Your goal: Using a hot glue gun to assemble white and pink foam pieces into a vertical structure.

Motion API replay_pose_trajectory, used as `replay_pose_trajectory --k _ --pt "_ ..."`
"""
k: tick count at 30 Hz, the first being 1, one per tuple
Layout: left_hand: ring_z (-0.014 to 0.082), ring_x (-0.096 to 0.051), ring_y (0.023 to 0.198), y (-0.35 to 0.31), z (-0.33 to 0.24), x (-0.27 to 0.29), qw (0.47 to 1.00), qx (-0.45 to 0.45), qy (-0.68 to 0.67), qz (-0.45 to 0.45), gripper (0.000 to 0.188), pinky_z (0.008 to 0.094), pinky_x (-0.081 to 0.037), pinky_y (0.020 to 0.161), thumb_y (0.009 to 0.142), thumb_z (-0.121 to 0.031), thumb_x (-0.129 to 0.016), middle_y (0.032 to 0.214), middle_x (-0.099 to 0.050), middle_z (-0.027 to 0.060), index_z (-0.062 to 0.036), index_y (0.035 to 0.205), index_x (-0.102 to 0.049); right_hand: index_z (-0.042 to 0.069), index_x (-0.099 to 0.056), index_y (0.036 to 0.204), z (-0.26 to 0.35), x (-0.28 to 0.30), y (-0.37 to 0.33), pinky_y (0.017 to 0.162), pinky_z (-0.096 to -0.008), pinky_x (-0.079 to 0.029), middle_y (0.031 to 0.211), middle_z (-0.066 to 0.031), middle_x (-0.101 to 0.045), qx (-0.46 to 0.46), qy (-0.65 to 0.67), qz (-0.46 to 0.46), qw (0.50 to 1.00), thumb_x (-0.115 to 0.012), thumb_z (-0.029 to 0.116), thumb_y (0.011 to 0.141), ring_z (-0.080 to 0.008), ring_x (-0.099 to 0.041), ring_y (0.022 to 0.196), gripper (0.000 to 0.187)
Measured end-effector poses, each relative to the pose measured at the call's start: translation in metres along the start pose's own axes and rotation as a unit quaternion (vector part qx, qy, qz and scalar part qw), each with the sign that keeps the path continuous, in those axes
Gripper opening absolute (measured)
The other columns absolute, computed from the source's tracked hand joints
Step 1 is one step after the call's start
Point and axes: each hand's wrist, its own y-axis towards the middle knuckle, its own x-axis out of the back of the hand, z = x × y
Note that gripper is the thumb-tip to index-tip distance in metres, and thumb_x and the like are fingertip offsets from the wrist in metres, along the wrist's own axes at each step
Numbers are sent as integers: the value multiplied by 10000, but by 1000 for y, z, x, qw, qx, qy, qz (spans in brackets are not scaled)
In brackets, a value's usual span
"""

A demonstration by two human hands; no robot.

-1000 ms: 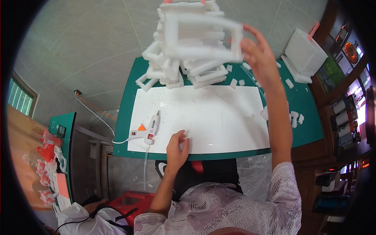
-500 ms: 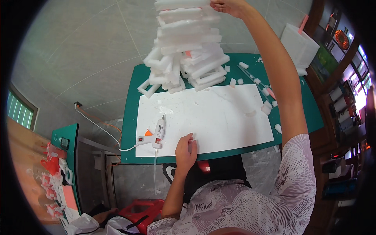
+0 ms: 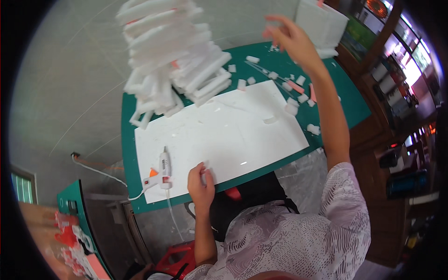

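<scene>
My right hand [image 3: 293, 43] is raised over the far right of the green tabletop [image 3: 347, 100], its fingers apart and nothing in them. At the near edge of a white sheet [image 3: 219, 137], my left hand [image 3: 201, 187] rests with loosely bent fingers, the thumb apart, holding nothing. A white hot glue gun [image 3: 165, 169] lies on the sheet to the left of it, nozzle pointing away and a glue stick trailing from its rear. Behind the sheet at the far left rises a tall stack of white foam frames [image 3: 163, 51], blurred, its top cut off by the picture edge.
Small foam offcuts [image 3: 291, 106] and pink strips [image 3: 295, 87] are scattered right of the sheet. A white foam box [image 3: 319, 28] stands at the far right. The glue gun's cord [image 3: 100, 172] runs left to a wall socket [image 3: 75, 155]. A red stool [image 3: 175, 259] is at lower left.
My right hand has left the top of the foam stack and come right and nearer, its fingers spreading. The view has turned, shifting the table leftward. My left hand stays by the sheet's edge.
</scene>
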Motion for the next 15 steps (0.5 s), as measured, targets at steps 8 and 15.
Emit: replay_pose_trajectory --k 8,15 --pt "293 -626 901 -6 6 2 998 10 58 37 256 370 -510 828 910 -58 -650 1001 -643 162 27 1151 -629 38 -657 1209 -78 13 -246 834 -316 -502 1022 -93 -698 -277 -89 -108 951 -687 136 894 -200 -634 901 331" --pt "243 -590 895 -5 5 -1 996 33 73 42 255 346 -493 822 915 -59 -642 1004 -637 132 30 1153 -626 29 -670 1152 -111 33 -291 937 -424 -457 1088 -157 -667 -136 -231 -96 959 -694 82 834 -356 -582 1045 324"
